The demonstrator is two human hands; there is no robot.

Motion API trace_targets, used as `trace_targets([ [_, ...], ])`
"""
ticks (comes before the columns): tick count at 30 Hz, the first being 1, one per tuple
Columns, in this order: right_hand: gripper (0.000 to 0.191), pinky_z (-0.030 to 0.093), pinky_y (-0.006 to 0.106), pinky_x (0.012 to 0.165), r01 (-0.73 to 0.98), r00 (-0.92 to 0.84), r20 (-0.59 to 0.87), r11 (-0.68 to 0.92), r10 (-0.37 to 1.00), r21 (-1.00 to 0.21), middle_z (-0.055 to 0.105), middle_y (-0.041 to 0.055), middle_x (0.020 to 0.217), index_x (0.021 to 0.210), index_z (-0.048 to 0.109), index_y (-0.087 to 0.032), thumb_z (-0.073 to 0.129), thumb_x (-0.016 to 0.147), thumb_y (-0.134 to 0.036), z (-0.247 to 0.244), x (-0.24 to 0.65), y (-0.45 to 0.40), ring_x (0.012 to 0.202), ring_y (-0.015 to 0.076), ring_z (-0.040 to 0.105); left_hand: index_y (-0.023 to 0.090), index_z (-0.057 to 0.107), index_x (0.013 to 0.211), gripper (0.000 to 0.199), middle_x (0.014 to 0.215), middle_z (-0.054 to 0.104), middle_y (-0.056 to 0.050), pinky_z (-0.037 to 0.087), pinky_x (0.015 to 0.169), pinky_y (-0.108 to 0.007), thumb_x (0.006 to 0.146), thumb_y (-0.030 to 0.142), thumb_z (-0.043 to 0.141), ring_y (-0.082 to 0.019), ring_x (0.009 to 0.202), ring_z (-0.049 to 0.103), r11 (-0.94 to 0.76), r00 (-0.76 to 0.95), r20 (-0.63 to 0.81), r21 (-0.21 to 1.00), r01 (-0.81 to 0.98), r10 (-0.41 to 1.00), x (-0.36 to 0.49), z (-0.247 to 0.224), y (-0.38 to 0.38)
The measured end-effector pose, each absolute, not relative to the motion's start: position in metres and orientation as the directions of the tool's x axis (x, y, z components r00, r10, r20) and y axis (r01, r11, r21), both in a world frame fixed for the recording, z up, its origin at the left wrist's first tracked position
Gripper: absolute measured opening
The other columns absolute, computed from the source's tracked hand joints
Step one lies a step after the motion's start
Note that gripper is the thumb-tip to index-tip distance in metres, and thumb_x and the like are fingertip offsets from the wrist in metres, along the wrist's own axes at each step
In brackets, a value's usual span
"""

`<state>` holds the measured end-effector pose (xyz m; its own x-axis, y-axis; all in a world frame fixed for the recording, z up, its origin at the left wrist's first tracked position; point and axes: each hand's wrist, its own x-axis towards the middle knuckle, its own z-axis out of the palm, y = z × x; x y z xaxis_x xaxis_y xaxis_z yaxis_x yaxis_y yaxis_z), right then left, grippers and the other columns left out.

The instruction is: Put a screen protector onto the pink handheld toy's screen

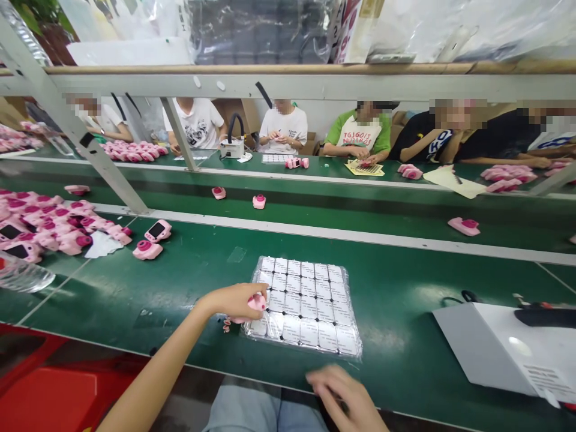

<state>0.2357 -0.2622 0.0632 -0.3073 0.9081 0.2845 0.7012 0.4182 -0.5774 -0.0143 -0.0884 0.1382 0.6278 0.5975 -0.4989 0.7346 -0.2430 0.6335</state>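
My left hand is closed around a pink toy camera, most of it hidden by the fingers. It hovers at or rests on the left edge of a clear-wrapped pack of white printed squares, laid out in a grid on the green bench. Whether the camera touches the pack, I cannot tell. Nearer to me, by the bench's front edge, my right hand is slightly blurred. Its fingers are apart, and I see nothing in them.
Many pink toy cameras are heaped at the left, beside a clear plastic bottle. A grey-white device with a black handle stands at the right. Beyond a metal rail, several co-workers sit across the line. A red stool is lower left.
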Motion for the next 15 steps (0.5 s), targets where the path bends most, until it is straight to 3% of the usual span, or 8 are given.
trace_targets([
  [3, 0.039, 0.053, 0.043, 0.094, 0.799, -0.344, 0.345, 0.465, 0.873, -0.381, 0.06, 0.0129, 0.124, 0.126, 0.058, -0.022, 0.04, 0.094, -0.008, 0.052, 0.208, -0.195, 0.115, 0.0239, 0.057, 0.019, 0.06, 0.111, 0.044, 0.082, 0.07, -0.003, 0.041, 0.057, -0.027, 0.071, 0.037, 0.06, -0.02, 0.061, 0.06, -0.271, 0.609, -0.498, 0.593, 0.759, 0.618, -0.012, 0.134, -0.082],
  [6, 0.047, 0.043, 0.057, 0.102, 0.81, -0.39, 0.355, 0.5, 0.849, -0.306, 0.049, 0.0145, 0.141, 0.128, 0.058, -0.022, 0.045, 0.088, -0.001, 0.037, 0.187, -0.139, 0.132, 0.0349, 0.042, 0.019, 0.06, 0.112, 0.05, 0.094, 0.07, -0.007, 0.043, 0.063, -0.028, 0.068, 0.042, 0.063, -0.026, 0.079, 0.064, -0.277, 0.582, -0.499, 0.557, 0.783, 0.642, -0.013, 0.129, -0.076],
  [11, 0.041, 0.041, 0.052, 0.104, 0.792, -0.46, 0.333, 0.55, 0.823, -0.265, 0.055, 0.0123, 0.134, 0.118, 0.063, -0.019, 0.046, 0.086, 0.002, 0.017, 0.183, -0.116, 0.133, 0.0327, 0.041, 0.021, 0.06, 0.115, 0.052, 0.105, 0.068, -0.009, 0.044, 0.065, -0.029, 0.07, 0.047, 0.063, -0.027, 0.085, 0.065, -0.239, 0.542, -0.509, 0.543, 0.805, 0.669, -0.018, 0.119, -0.072],
  [15, 0.038, 0.035, 0.049, 0.111, 0.768, -0.477, 0.304, 0.559, 0.825, -0.313, 0.059, 0.0129, 0.123, 0.114, 0.06, -0.013, 0.043, 0.085, 0.004, 0.02, 0.181, -0.116, 0.132, 0.03, 0.039, 0.019, 0.061, 0.114, 0.05, 0.105, 0.068, -0.009, 0.045, 0.068, -0.031, 0.07, 0.044, 0.064, -0.025, 0.086, 0.063, -0.223, 0.525, -0.5, 0.543, 0.81, 0.689, -0.016, 0.114, -0.072],
])
